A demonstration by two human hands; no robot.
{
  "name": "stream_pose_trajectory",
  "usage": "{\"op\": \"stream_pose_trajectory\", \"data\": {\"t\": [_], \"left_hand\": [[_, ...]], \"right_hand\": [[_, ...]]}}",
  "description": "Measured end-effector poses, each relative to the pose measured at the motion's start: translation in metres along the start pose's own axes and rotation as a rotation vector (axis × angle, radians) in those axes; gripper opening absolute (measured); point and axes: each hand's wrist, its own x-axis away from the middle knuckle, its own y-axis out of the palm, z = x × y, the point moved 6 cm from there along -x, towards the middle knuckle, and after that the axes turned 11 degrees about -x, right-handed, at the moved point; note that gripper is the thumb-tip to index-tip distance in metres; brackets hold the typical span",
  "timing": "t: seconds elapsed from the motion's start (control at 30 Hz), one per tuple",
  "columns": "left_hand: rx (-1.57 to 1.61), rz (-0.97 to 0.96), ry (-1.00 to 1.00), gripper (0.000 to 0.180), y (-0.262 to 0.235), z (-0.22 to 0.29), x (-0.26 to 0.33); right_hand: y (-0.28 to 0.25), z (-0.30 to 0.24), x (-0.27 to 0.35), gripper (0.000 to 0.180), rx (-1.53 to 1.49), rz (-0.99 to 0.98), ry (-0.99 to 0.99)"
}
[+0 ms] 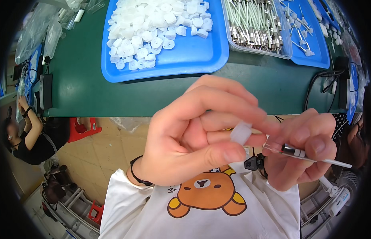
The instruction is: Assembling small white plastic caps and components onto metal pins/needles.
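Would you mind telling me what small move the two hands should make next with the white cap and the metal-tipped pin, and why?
Probably bring the right hand leftward so the metal-tipped pin enters the white cap pinched in the left hand. The pin's metal end points at the cap, the two appear just apart, and both hands grip firmly.

A small translucent white cap (pixel 241 133) sits, apparently, on the tip of a thin metal-ferruled white rod (pixel 305 154).

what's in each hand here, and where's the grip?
Left hand pinches a small white plastic cap by its sides, between thumb and fingertips. Right hand holds a thin white rod with a metal ferrule, gripped at the ferrule end.
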Motion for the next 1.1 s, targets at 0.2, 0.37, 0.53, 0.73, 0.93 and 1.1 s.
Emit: {"op": "stream_pose_trajectory", "data": {"t": [0.2, 0.37, 0.53, 0.73, 0.93, 1.1], "left_hand": [[-0.064, -0.073, 0.133, 0.022, -0.01, -0.003, 0.0], [-0.095, -0.112, 0.083, 0.022, -0.013, 0.0, -0.001], [-0.01, -0.047, 0.09, 0.025, -0.015, 0.0, -0.001], [-0.034, 0.012, 0.023, 0.023, -0.01, 0.0, -0.002], [0.018, -0.106, 0.083, 0.026, -0.01, -0.001, -0.001], [0.016, -0.075, 0.093, 0.026, -0.007, -0.002, -0.002]], "right_hand": [[0.003, 0.001, 0.001, 0.023, 0.044, 0.083, -0.016], [0.003, 0.001, 0.0, 0.021, 0.049, 0.047, -0.005], [0.005, 0.003, -0.001, 0.018, 0.096, 0.013, 0.006], [0.006, 0.005, -0.004, 0.024, 0.117, -0.073, -0.014], [0.007, 0.003, -0.007, 0.021, 0.176, -0.104, 0.007], [0.008, -0.003, -0.009, 0.015, 0.271, -0.11, 0.045]]}}
